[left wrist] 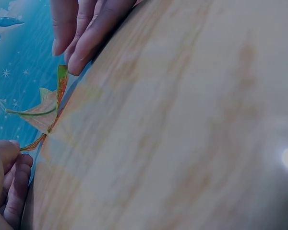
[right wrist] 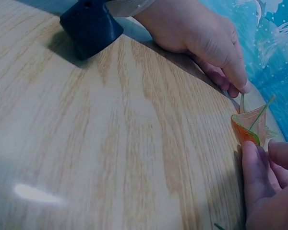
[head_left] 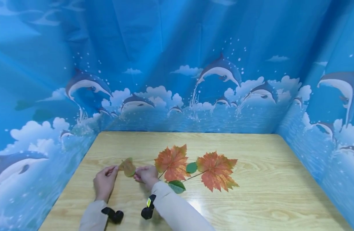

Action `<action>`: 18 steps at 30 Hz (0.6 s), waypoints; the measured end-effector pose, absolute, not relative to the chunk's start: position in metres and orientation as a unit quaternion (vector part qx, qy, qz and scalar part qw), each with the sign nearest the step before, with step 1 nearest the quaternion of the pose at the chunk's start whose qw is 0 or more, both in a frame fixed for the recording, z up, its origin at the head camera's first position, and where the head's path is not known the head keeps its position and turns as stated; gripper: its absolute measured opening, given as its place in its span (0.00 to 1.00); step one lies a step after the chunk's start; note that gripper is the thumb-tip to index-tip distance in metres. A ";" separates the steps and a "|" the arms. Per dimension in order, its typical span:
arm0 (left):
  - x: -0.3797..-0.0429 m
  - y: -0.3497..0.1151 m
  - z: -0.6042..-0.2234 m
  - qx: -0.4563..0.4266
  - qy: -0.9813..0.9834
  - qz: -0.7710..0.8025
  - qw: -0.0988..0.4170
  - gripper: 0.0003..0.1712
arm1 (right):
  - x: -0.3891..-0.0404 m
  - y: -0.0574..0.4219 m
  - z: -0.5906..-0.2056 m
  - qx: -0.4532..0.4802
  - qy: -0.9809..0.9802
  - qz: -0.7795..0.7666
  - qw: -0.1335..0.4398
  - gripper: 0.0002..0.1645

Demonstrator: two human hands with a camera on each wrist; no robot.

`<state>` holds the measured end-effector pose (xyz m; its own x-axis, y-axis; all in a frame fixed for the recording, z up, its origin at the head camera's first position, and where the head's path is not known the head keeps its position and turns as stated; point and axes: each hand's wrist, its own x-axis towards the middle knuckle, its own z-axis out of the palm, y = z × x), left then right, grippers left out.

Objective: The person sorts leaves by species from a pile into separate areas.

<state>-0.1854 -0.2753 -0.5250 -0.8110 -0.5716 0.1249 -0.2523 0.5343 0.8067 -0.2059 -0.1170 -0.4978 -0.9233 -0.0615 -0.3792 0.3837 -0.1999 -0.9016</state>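
Observation:
A small brownish-orange leaf with green edges [head_left: 128, 166] is held between both hands at the left of the table. My left hand [head_left: 104, 183] pinches its left tip between thumb and fingers. At the opposite edge, the fingertips of my right hand [head_left: 148, 175] grip the green-rimmed end. Seen in the left wrist view, the leaf [left wrist: 48, 112] is bent, with its pale underside and green stem showing. The right wrist view shows the same folded leaf [right wrist: 252, 124] close to the table surface, partly hidden by the right fingers.
Two large orange maple-like leaves [head_left: 172, 162] [head_left: 218, 170] lie right of my right hand. A small round green leaf [head_left: 191, 167] sits between them, and a toothed green leaf [head_left: 177, 186] lies beside my right sleeve. Blue dolphin-print curtains [head_left: 177, 64] border the wooden table [head_left: 266, 179].

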 end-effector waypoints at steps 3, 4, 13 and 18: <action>-0.185 -0.274 -0.524 0.238 -0.856 -0.416 0.194 0.17 | -0.206 -0.115 -0.499 0.124 0.615 -0.764 0.149 0.04; -0.184 -0.274 -0.524 0.237 -0.856 -0.416 0.194 0.17 | -0.206 -0.115 -0.499 0.122 0.616 -0.764 0.150 0.04; -0.185 -0.274 -0.524 0.235 -0.858 -0.415 0.191 0.18 | -0.204 -0.107 -0.491 0.106 0.662 -0.728 0.142 0.03; -0.184 -0.276 -0.525 0.233 -0.859 -0.414 0.191 0.19 | -0.204 -0.093 -0.478 0.053 0.688 -0.708 0.150 0.08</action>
<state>-0.1839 -0.2755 -0.5253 -0.8189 -0.5578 0.1352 -0.2422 0.5494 0.7997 -0.2042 -0.0931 -0.4781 -0.9493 -0.1396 -0.2815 0.2854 -0.0084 -0.9584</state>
